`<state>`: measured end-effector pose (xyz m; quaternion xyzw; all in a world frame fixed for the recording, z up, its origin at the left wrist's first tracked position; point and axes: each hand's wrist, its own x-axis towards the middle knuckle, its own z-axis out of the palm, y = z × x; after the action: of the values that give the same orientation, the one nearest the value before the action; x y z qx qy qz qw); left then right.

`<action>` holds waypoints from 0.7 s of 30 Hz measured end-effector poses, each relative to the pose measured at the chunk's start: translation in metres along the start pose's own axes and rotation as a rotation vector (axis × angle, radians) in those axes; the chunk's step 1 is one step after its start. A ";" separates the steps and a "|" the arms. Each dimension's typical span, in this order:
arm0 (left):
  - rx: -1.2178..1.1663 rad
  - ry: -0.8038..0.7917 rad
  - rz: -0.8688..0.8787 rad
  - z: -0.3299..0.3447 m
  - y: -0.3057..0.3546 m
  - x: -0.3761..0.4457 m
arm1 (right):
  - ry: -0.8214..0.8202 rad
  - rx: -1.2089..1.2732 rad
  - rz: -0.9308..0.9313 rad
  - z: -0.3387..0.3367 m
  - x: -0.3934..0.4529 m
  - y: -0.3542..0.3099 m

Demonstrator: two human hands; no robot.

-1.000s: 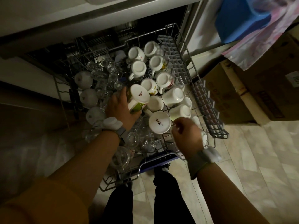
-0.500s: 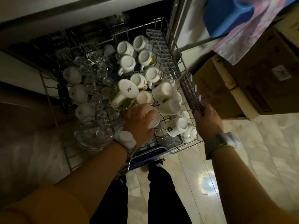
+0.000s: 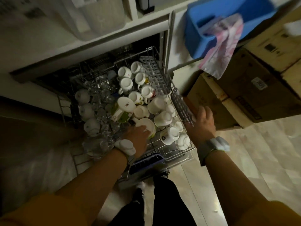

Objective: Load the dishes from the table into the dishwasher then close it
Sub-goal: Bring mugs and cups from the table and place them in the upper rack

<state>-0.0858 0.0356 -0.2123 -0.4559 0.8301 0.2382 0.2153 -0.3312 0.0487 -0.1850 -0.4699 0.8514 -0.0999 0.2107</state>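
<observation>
While my left hand [image 3: 138,137] grips the upturned white mug [image 3: 146,127] to seat it among the cups in the pulled-out dishwasher rack [image 3: 169,150], my right hand [image 3: 201,123], fingers relaxed, rests against the rack's side to steady it.

White cups [image 3: 162,119], blue bin [image 3: 211,22], pink cloth [image 3: 223,49]

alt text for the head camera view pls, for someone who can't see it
Seen from above, a person leans over a pulled-out dishwasher rack packed with upturned white mugs and clear glasses. The left hand rests on a white cup near the front; the right hand touches the rack's grey side shelf. Cardboard boxes stand to the right.
</observation>
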 end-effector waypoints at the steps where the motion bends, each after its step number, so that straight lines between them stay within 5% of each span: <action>1: -0.046 -0.034 -0.007 -0.009 0.010 -0.006 | 0.027 0.031 -0.010 -0.009 -0.009 0.002; 9: -0.290 0.122 0.228 -0.061 0.117 -0.059 | 0.053 0.216 -0.079 -0.078 -0.126 0.045; 14: -0.347 0.078 0.461 -0.070 0.267 -0.078 | 0.065 0.216 0.164 -0.138 -0.202 0.140; 21: -0.274 -0.109 0.839 -0.045 0.502 -0.137 | 0.383 0.369 0.528 -0.242 -0.321 0.318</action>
<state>-0.4566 0.3349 0.0021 -0.0906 0.8914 0.4366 0.0810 -0.5314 0.4836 -0.0016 -0.1614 0.9348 -0.2800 0.1473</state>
